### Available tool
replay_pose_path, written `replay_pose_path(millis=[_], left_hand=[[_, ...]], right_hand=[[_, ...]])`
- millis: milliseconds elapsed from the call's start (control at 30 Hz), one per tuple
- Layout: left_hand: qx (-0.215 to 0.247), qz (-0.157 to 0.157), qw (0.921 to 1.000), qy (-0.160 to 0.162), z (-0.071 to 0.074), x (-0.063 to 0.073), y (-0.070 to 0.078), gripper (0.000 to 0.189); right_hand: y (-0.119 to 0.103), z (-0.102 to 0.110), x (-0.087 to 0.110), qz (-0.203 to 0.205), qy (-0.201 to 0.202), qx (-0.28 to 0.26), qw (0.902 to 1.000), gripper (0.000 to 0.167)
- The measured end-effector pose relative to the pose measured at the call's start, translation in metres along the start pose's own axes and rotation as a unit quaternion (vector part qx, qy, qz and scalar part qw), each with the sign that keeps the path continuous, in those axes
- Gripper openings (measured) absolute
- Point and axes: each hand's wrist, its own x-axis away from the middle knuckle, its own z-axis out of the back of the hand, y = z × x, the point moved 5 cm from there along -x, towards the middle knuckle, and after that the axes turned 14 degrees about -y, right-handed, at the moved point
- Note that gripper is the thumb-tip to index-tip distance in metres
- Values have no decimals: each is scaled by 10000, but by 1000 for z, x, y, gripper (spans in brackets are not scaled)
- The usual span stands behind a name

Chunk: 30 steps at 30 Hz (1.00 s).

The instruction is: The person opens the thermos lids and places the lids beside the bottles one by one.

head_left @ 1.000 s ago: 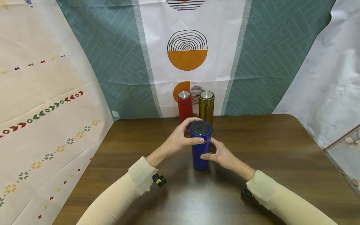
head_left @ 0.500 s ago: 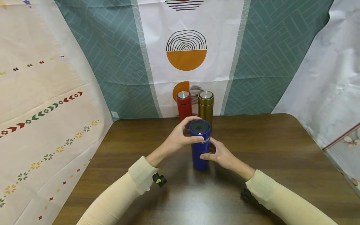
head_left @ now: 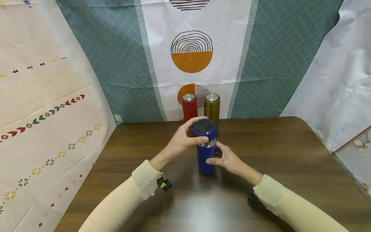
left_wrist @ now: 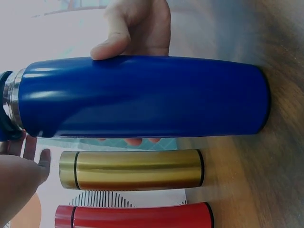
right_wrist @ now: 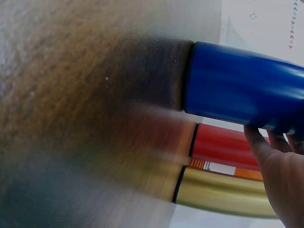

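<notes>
A blue thermos flask point(head_left: 206, 161) stands upright on the table in the middle of the head view. My left hand point(head_left: 185, 137) grips its blue lid point(head_left: 204, 129), thumb across the front. Between lid and body a silver metal neck point(left_wrist: 14, 99) shows, so the lid sits raised above the body. My right hand point(head_left: 227, 158) holds the body from the right, its thumb on the front. In the left wrist view that thumb lies on the blue wall and fingertips show past the far side.
Behind the blue flask stand a red flask point(head_left: 189, 109) and a gold flask point(head_left: 212, 111), both with silver-topped lids, near the back edge of the wooden table point(head_left: 139, 145). Patterned cloths point(head_left: 124, 64) hang behind and to the left.
My left hand has lifted the lid slightly, and the silver neck has come into sight below it. My right hand keeps its hold on the body. The red and gold flasks stay put.
</notes>
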Motion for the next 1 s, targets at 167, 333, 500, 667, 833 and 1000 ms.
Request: replay_pose_path(millis=[167,333,500,667,833,1000], left_hand=[[126,-236,9995,187,4,2,7,77],[-60,-435,9980,458,7,5,15,68],[-140,-571,9953,766,11,9,20,72],[-287,-617,9936,903,13,13,24,74],[-483,-666,9921,952,17,15,25,69],[-355,-871,9900,1048,19,16,25,63]], right_hand=[[-1,0,-1,-42,-22,34,10000,76],[-1,2,-2,-159,-73,99,9998,80],[-1,2,-2,-288,-155,78,9994,80],[1,1,0,-572,-320,-97,9978,83],[2,0,2,-710,-392,-102,9967,89],[2,-1,0,-583,-269,-41,9979,90]])
